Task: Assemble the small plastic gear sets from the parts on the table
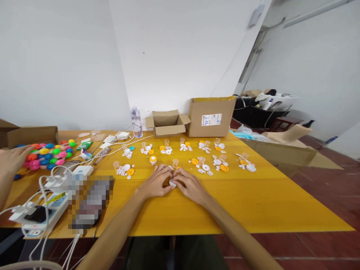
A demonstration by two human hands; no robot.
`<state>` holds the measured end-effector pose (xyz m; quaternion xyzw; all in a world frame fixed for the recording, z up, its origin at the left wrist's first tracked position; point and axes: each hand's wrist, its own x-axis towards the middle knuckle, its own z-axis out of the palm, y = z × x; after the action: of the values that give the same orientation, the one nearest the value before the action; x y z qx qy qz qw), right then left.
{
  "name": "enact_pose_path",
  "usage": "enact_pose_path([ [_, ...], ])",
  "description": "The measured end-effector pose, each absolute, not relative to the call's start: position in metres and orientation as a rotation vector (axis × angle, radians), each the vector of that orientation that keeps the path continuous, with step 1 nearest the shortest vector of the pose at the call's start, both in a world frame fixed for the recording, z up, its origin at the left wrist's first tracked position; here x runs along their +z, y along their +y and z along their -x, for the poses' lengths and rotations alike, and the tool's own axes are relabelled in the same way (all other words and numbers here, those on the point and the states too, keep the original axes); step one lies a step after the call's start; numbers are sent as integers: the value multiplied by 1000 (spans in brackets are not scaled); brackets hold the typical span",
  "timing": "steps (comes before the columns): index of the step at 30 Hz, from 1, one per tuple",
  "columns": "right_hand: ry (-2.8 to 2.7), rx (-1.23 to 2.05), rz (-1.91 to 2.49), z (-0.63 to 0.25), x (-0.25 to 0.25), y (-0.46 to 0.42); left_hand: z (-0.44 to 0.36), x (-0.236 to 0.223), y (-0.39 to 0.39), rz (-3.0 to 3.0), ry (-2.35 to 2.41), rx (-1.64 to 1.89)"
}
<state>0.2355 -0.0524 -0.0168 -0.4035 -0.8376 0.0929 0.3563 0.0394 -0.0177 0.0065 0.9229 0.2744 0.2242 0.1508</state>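
Note:
My left hand (155, 183) and my right hand (190, 185) meet at the middle of the yellow table (253, 202), fingers curled together round a small white plastic part (172, 183). Just beyond my fingertips stands a small clear cup (175, 162). A yellow-capped assembled piece (153, 159) stands a little left of it. Several groups of white and orange gear-like parts (206, 165) with clear cups lie in rows further back.
Two cardboard boxes (167, 123) (211, 116) and a water bottle (136, 121) stand at the far edge. At the left lie coloured plastic balls (46, 153), power strips with cables (45, 213), and another person's hand (12, 159).

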Motion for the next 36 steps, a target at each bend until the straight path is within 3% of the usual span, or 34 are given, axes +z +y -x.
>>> enact_pose_path([
  [36, -2131, 292, 1036, -235, -14, -54, -40, 8, -19, -2664, 794, 640],
])
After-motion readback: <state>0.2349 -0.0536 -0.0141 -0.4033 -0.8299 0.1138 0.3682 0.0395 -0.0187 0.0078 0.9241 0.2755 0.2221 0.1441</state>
